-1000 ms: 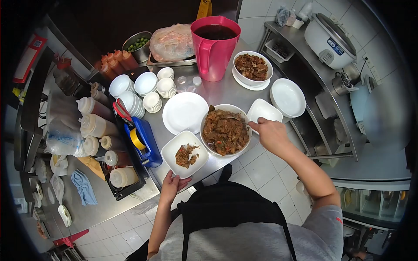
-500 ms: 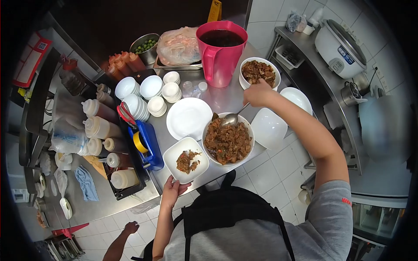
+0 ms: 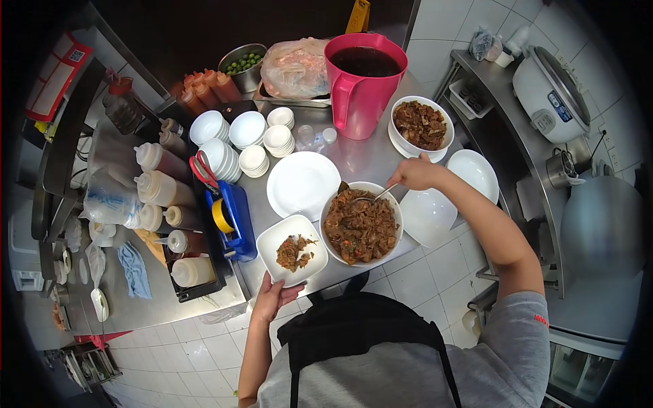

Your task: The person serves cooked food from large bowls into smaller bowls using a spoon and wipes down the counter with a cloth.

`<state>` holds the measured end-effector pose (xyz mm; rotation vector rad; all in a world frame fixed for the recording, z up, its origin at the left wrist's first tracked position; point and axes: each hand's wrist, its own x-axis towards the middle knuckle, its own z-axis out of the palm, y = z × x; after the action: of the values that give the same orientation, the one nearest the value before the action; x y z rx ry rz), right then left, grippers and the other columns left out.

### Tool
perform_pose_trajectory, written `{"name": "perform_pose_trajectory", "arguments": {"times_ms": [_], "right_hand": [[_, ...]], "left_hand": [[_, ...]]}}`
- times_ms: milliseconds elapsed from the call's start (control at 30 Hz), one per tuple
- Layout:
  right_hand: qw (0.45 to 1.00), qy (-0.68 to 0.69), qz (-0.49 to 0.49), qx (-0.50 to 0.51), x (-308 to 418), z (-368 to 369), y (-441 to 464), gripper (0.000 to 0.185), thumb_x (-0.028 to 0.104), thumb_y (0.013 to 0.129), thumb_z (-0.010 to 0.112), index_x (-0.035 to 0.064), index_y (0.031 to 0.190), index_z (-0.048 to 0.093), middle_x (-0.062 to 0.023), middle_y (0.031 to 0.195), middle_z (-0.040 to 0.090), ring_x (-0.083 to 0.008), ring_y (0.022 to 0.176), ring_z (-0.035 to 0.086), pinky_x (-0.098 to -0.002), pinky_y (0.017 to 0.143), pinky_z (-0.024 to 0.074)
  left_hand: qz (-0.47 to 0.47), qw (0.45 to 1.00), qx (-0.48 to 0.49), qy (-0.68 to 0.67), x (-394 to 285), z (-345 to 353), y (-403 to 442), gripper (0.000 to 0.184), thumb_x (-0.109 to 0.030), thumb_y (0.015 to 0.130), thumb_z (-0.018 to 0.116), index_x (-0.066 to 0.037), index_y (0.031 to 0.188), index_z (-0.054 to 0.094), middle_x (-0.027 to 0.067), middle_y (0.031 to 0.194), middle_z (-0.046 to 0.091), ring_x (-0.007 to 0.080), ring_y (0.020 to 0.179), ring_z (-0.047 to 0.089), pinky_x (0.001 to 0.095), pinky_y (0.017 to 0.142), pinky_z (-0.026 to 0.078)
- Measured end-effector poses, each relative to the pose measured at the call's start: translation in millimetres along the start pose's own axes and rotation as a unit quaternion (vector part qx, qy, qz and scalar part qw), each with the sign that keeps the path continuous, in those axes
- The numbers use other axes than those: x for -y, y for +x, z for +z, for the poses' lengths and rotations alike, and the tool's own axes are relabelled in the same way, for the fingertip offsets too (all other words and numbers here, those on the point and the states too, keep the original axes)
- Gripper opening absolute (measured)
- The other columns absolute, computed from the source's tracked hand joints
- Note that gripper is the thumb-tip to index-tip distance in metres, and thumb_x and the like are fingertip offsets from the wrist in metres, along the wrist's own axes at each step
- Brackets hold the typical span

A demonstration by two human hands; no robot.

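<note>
My right hand is closed around the handle of a metal spoon. The spoon's tip is sunk in brown chopped meat stew, which fills a round white bowl. Just left of that bowl is a square white plate with a small heap of the same-looking food on it. My left hand grips the plate's near edge, thumb at the rim and fingers partly hidden beneath. A flat round white plate lies behind these two dishes.
Behind stand a pink pitcher of dark liquid, a second bowl of meat and stacked small white bowls. Empty white dishes sit at right. A blue tape dispenser and sauce bottles line the left.
The spoon, earlier lying with its bowl showing on the stew, now has its tip down in it. Another person's hand at lower left is gone. The whole view has shifted slightly.
</note>
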<state>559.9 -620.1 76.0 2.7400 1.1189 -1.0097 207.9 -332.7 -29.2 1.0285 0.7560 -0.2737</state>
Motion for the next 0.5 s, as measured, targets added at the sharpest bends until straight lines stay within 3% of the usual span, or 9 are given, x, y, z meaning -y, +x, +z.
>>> {"name": "perform_pose_trajectory", "arguments": {"times_ms": [67, 167, 333, 500], "right_hand": [[1.0, 0.025, 0.017, -0.004, -13.4, 2.9, -7.5, 0.036, 0.01, 0.084, 0.052, 0.0345, 0.103, 0.071, 0.0016, 0.097, 0.069, -0.0204, 0.098, 0.059, -0.0471, 0.091, 0.0291], [0.997, 0.056, 0.043, -0.021, -22.6, 3.6, -22.0, 0.034, 0.011, 0.085, 0.053, 0.0324, 0.104, 0.071, 0.0005, 0.098, 0.069, -0.0212, 0.098, 0.06, -0.0477, 0.092, 0.0297], [0.992, 0.09, 0.067, -0.053, -19.0, 10.2, -44.5, 0.032, 0.012, 0.084, 0.054, 0.0298, 0.105, 0.071, -0.0032, 0.095, 0.07, -0.0223, 0.095, 0.061, -0.0472, 0.095, 0.0302], [0.984, 0.144, 0.036, -0.099, -3.3, 1.5, -64.8, 0.03, 0.012, 0.085, 0.054, 0.0248, 0.106, 0.07, -0.0068, 0.097, 0.069, -0.0247, 0.091, 0.064, -0.0412, 0.087, 0.0438]], "left_hand": [[0.014, 0.996, 0.03, -0.078, 2.1, 6.0, 1.1, 0.052, 0.0, 0.093, 0.033, -0.014, 0.141, 0.02, 0.0259, 0.121, 0.052, 0.0395, 0.098, 0.063, 0.0382, 0.077, 0.059], [0.051, 0.991, -0.003, -0.123, 8.9, 12.5, 6.4, 0.056, 0.005, 0.088, 0.031, -0.014, 0.14, 0.021, 0.0267, 0.126, 0.048, 0.0432, 0.098, 0.062, 0.0417, 0.079, 0.059], [0.069, 0.99, -0.024, -0.12, 8.8, 8.7, -0.6, 0.062, 0.006, 0.085, 0.031, -0.013, 0.143, 0.018, 0.026, 0.122, 0.051, 0.0429, 0.095, 0.063, 0.0397, 0.074, 0.06], [0.08, 0.993, -0.025, -0.08, -23.9, 5.7, -30.9, 0.06, 0.005, 0.084, 0.031, -0.008, 0.142, 0.019, 0.0263, 0.118, 0.054, 0.0404, 0.09, 0.065, 0.0351, 0.07, 0.061]]}}
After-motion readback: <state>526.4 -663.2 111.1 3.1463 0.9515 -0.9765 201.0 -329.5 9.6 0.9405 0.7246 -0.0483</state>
